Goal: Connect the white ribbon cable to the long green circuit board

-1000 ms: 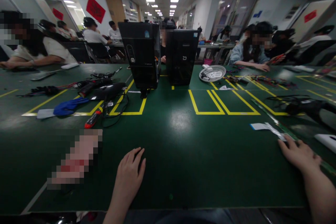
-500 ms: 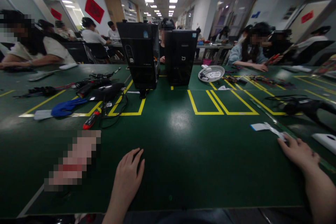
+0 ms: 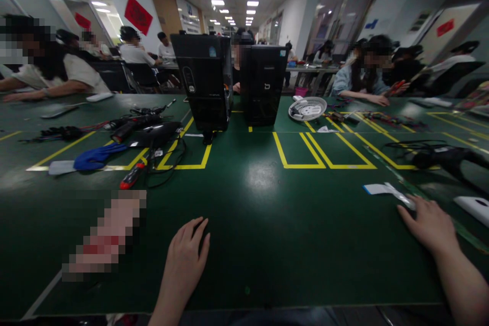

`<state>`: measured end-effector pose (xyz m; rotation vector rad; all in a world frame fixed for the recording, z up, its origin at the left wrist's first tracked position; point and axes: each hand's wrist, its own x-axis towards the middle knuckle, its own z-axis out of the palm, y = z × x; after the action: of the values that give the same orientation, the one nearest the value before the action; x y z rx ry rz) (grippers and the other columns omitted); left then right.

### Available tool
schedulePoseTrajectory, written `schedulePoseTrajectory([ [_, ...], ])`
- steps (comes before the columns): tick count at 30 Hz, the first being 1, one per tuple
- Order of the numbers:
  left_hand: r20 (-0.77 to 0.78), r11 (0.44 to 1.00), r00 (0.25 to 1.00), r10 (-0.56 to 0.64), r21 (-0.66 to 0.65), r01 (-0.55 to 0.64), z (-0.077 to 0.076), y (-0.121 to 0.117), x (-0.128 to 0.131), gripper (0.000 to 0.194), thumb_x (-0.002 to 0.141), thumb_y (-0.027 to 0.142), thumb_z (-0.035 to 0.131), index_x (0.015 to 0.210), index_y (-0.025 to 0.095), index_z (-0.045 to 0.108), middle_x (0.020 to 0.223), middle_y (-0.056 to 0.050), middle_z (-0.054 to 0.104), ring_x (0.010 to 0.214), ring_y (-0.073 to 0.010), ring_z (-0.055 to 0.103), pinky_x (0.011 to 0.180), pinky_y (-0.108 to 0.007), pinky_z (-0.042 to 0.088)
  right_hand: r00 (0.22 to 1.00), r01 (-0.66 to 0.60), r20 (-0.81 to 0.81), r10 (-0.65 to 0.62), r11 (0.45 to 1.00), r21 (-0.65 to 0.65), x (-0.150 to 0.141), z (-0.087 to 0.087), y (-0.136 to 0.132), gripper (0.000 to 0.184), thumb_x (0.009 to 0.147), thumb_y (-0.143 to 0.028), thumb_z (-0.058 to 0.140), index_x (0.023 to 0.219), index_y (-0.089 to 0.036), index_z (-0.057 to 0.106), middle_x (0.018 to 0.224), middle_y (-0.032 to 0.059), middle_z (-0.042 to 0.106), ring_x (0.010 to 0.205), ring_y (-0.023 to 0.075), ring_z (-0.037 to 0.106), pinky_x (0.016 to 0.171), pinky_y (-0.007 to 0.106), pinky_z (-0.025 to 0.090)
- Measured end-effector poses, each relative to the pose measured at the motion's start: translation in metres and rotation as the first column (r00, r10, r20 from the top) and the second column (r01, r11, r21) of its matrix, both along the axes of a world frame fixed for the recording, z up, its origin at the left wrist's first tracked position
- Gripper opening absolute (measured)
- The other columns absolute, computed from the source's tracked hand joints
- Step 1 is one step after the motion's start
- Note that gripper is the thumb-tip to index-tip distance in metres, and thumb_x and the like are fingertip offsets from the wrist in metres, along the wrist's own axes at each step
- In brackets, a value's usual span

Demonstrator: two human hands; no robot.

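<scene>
My left hand (image 3: pixel 188 249) rests palm down on the green table (image 3: pixel 275 265), its fingers loosely stretched and nothing in it. Far to the right, my right hand (image 3: pixel 430 224) lies on the table, thumb apart from the fingers. Its fingertips reach the near end of a white flat ribbon cable (image 3: pixel 397 194) with a blue tip; whether they press on it I cannot tell. A blurred-out flat pinkish item (image 3: pixel 114 224) lies left of my left hand. Beyond it is a red and black screwdriver (image 3: pixel 132 175).
Two black computer towers (image 3: pixel 204 81) stand mid-table. A white basket (image 3: pixel 307 109) holds small parts. Cables, a blue glove-like item (image 3: pixel 100 156) and a black device (image 3: pixel 156 134) lie left. A dark cabled device (image 3: pixel 446 155) and white object (image 3: pixel 476 208) lie right. People sit around.
My right hand has shifted slightly left and flattened beside the ribbon cable, whose near end moved a little. My left hand stays nearly still.
</scene>
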<state>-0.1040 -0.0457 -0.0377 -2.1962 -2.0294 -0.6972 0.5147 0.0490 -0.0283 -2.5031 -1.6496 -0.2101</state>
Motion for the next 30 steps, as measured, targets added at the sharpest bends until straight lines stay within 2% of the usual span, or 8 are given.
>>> schedulePoseTrajectory([
  [3, 0.001, 1.000, 1.000, 0.008, 0.000, -0.008, 0.000, 0.000, 0.000, 0.040, 0.095, 0.034, 0.040, 0.122, 0.014, 0.062, 0.121, -0.015, 0.062, 0.113, -0.0306, 0.057, 0.094, -0.049, 0.049, 0.994, -0.107, -0.032, 0.106, 0.993, -0.043, -0.003, -0.001, 0.002, 0.067, 0.091, -0.050, 0.020, 0.131, -0.004, 0.050, 0.136, 0.0238, 0.047, 0.128, 0.0355, 0.043, 0.104, 0.045, 0.035],
  [6, 0.003, 1.000, 1.000, 0.008, 0.017, -0.008, 0.001, 0.000, 0.001, 0.040, 0.094, 0.033, 0.041, 0.120, 0.014, 0.063, 0.120, -0.014, 0.062, 0.112, -0.0302, 0.058, 0.094, -0.048, 0.049, 0.983, -0.179, -0.047, 0.177, 0.983, -0.035, -0.011, -0.004, 0.003, 0.062, 0.090, -0.049, 0.027, 0.126, -0.007, 0.056, 0.136, 0.0208, 0.050, 0.125, 0.0337, 0.047, 0.104, 0.043, 0.038],
  [10, 0.010, 0.999, 1.000, 0.003, 0.039, -0.003, 0.002, 0.000, 0.002, 0.038, 0.094, 0.032, 0.041, 0.119, 0.014, 0.063, 0.118, -0.014, 0.063, 0.111, -0.0296, 0.058, 0.095, -0.047, 0.048, 0.941, -0.333, -0.051, 0.333, 0.943, 0.012, -0.042, -0.010, 0.000, 0.055, 0.087, -0.047, 0.036, 0.124, -0.011, 0.057, 0.133, 0.0176, 0.053, 0.125, 0.0307, 0.048, 0.105, 0.044, 0.040],
  [14, 0.011, 0.999, 1.000, 0.001, 0.040, -0.001, 0.001, 0.000, 0.002, 0.038, 0.095, 0.032, 0.041, 0.119, 0.014, 0.063, 0.118, -0.014, 0.063, 0.112, -0.0298, 0.058, 0.094, -0.047, 0.049, 0.812, -0.567, -0.056, 0.581, 0.808, 0.161, -0.102, -0.015, -0.013, 0.052, 0.089, -0.050, 0.038, 0.122, -0.015, 0.060, 0.132, 0.0163, 0.054, 0.127, 0.0308, 0.048, 0.105, 0.050, 0.041],
  [17, 0.009, 0.999, 1.000, 0.006, 0.031, -0.007, 0.002, -0.001, 0.003, 0.038, 0.095, 0.032, 0.040, 0.119, 0.013, 0.063, 0.119, -0.014, 0.063, 0.112, -0.0296, 0.058, 0.094, -0.047, 0.049, 0.711, -0.670, -0.106, 0.696, 0.715, 0.200, -0.157, -0.013, -0.028, 0.047, 0.092, -0.047, 0.041, 0.126, -0.019, 0.057, 0.135, 0.0137, 0.052, 0.129, 0.0280, 0.047, 0.108, 0.051, 0.038],
  [23, -0.003, 0.999, 1.000, 0.004, 0.035, -0.004, 0.004, 0.000, 0.002, 0.039, 0.095, 0.033, 0.041, 0.121, 0.013, 0.063, 0.119, -0.015, 0.062, 0.112, -0.0306, 0.058, 0.094, -0.048, 0.049, 0.596, -0.755, -0.254, 0.761, 0.640, 0.144, -0.247, 0.004, -0.052, 0.041, 0.095, -0.038, 0.041, 0.133, -0.025, 0.052, 0.139, 0.0104, 0.050, 0.133, 0.0248, 0.043, 0.111, 0.056, 0.029],
  [30, -0.022, 1.000, 1.000, -0.001, 0.028, 0.001, 0.002, 0.000, 0.002, 0.040, 0.095, 0.032, 0.041, 0.121, 0.011, 0.062, 0.120, -0.016, 0.062, 0.112, -0.0309, 0.058, 0.093, -0.049, 0.049, 0.484, -0.844, -0.234, 0.843, 0.521, 0.129, -0.317, 0.008, -0.070, 0.041, 0.092, -0.027, 0.047, 0.132, -0.026, 0.053, 0.143, 0.0077, 0.047, 0.138, 0.0242, 0.036, 0.113, 0.056, 0.028],
])
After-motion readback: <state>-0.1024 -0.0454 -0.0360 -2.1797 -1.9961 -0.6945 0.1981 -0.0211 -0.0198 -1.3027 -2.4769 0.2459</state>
